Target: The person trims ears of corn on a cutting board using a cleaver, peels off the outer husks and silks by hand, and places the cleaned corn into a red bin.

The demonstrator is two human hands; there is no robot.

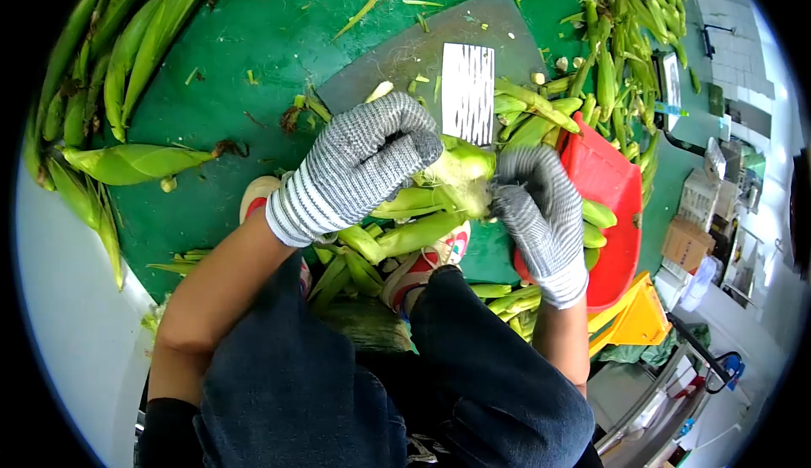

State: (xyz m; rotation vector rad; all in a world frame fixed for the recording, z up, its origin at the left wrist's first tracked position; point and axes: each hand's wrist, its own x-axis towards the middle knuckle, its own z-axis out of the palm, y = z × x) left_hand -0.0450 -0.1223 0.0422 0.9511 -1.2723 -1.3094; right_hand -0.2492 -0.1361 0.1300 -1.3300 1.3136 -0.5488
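Both my hands wear grey-and-white striped knit gloves. Closed around one end of a partly husked ear of corn [460,176] is my left hand [363,160], its fingers curled in. Pale silk shows along the ear between the hands. My right hand [541,214], slightly blurred, pinches at the ear's other end; its fingertips are partly hidden. Below the ear, loose green husks [418,231] lie in a heap between my shoes. Just beyond the hands is a grey flat board [384,54] with a white striped patch on it.
Unhusked corn ears [160,33] are piled at the left on the green surface [253,16]. A red plastic container [621,214] stands right of my right hand, with husks around it. More green husks [606,71] lie at upper right. A yellow object [642,316] stands lower right.
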